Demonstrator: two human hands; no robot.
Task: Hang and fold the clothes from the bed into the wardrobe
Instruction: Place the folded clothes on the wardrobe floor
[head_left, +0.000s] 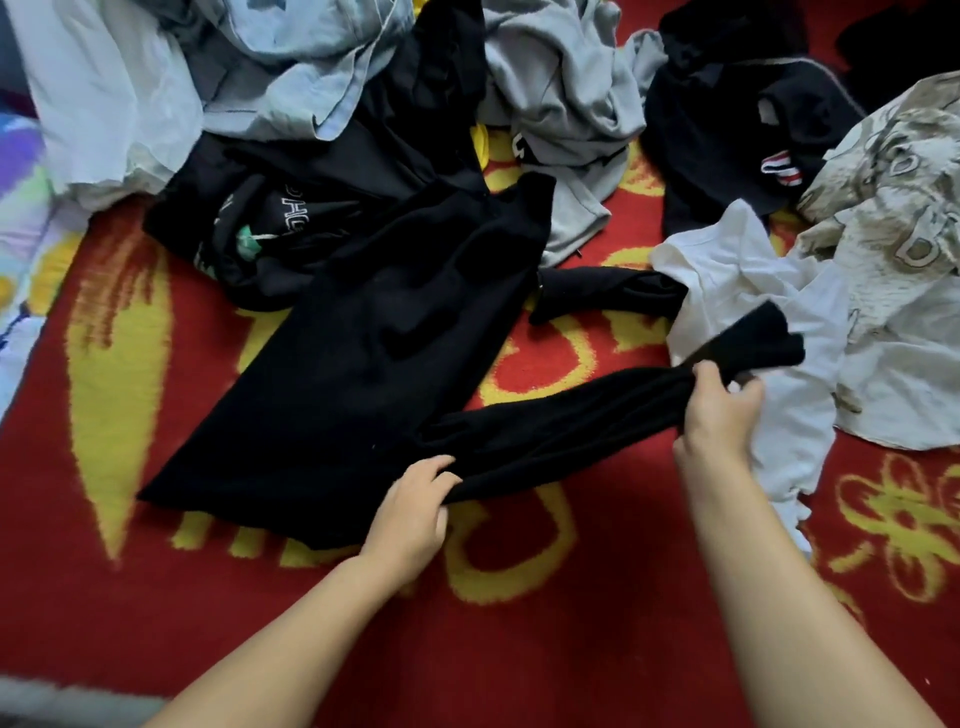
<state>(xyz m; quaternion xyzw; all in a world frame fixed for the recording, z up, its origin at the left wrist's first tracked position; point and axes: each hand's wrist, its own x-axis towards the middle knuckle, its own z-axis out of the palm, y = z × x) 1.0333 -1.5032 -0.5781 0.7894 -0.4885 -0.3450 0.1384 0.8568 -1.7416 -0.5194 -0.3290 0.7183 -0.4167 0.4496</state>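
Both bare forearms reach in from the near edge over the red and yellow blanket (519, 649) that covers the bed. Left hand (410, 514) has its fingers curled into the black long-sleeved top (363, 364), gripping the cloth near where the sleeve meets the body. Right hand (719, 410) is further right and a touch farther off, clamped round the same sleeve close to its cuff, so the sleeve runs stretched between the two hands. Body of the top lies spread flat on the blanket, angled from near left up to far right. Just right of the right hand sits a crumpled white garment (769, 312), with the sleeve's cuff lying over it, and beside that a beige patterned shirt (893, 218). Farther back comes the pile: a black printed garment (260, 223) at left, a grey top (566, 104) in the middle, a pale blue shirt (291, 62) far left, more black clothing (737, 119) far right.
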